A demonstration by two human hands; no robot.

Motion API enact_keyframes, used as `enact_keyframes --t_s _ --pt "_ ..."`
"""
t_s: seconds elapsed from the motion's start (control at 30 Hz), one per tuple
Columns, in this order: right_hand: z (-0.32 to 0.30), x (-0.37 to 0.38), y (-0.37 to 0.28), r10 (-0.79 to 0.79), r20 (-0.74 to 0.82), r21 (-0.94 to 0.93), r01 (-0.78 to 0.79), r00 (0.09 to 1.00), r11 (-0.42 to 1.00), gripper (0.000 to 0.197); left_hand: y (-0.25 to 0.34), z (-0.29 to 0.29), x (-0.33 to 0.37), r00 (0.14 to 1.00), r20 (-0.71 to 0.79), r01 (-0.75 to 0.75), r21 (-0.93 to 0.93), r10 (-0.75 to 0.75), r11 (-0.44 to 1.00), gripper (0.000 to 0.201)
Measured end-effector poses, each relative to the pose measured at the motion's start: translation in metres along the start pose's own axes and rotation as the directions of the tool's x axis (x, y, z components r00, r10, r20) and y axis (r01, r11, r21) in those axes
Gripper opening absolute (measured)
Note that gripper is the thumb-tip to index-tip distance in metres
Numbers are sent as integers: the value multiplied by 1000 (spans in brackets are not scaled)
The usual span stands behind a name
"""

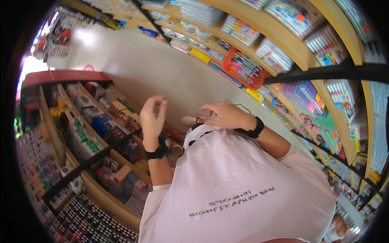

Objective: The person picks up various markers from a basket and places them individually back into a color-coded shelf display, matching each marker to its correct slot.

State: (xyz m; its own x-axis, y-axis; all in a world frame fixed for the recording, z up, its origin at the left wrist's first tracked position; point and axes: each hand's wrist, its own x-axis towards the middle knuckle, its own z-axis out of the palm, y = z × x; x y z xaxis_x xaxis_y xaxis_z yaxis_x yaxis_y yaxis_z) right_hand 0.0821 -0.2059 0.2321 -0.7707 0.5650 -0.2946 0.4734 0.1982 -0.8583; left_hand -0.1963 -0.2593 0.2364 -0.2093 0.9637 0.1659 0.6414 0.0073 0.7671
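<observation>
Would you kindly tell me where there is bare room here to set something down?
Only the pale tiled floor between the left shelves and right shelves is bare. Both racks are packed with stationery; the orange basket is full.

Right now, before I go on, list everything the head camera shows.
wooden shelves: several tiers, tan, curving along the right; more on the left
orange basket: one, on a right shelf, full of pens
marker packs: many, mixed colours, right shelves
boxed goods: many, blue, yellow and others, left shelves
small dark items: many rows, lower left shelf
floor: pale tiles, aisle between the shelves
shoe: one visible, light, on the floor
shirt: one, white, printed line across it
left hand: raised, empty, fingers curled, black wristband
right hand: raised, empty, black wristband
</observation>
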Motion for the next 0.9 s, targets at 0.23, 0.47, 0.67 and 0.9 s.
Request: enact_keyframes --t_s 0.23,0.47,0.67,0.9 --pt "-52 -81 53 148 -140 349 -91 979 933 44 75 83 53 884 396 -286 36 249 958 20" --pt "-72 -95 73 215 -358 383 -67 909 921 36 96 117 92 760 609 -320 45 228 946 24" --pt "-56 -84 75 324 -433 461 -101 841 881 35 83 135 130 590 787 -316 17 182 949 29" --pt "-36 -16 59 438 -663 342 -275 607 899 38 12 128 202 365 882 -462 -108 299 880 36"
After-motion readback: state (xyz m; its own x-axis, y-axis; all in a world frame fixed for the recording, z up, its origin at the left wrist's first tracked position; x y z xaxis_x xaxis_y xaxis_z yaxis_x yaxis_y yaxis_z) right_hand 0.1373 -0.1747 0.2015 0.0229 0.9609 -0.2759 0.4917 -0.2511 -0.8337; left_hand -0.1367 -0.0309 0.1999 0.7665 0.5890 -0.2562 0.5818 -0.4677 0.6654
